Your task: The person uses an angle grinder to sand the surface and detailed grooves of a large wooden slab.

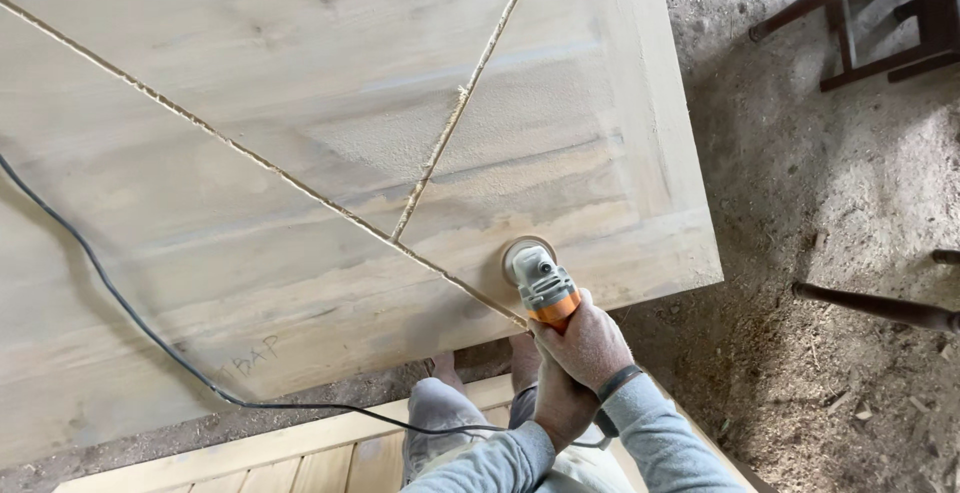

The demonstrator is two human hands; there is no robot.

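A black cord (120, 305) runs from the left edge across the pale wooden panel (250, 133), then drops off its near edge and trails toward the person's sleeves. The panel fills most of the view; it is made of boards with two glue-filled seams that meet near its lower right part, and fine dust lies over the area beside them. Below the panel's near edge sits a lighter slatted wooden piece (290, 458), and the person's bare feet show on the dirt floor (800, 193) between the two.

Right of the seam junction, the grinder (540, 281) stands with its round disc pressed on the panel close to the near edge, its grey head and orange band pointing away from the person. The left hand (560, 408) is closed around the rear of the grinder's body, lower and partly hidden. The right hand (588, 345) is wrapped over it and the body, fingers curled tight.

Farther right, dark chair legs (880, 23) stand on the floor, well apart from the panel.
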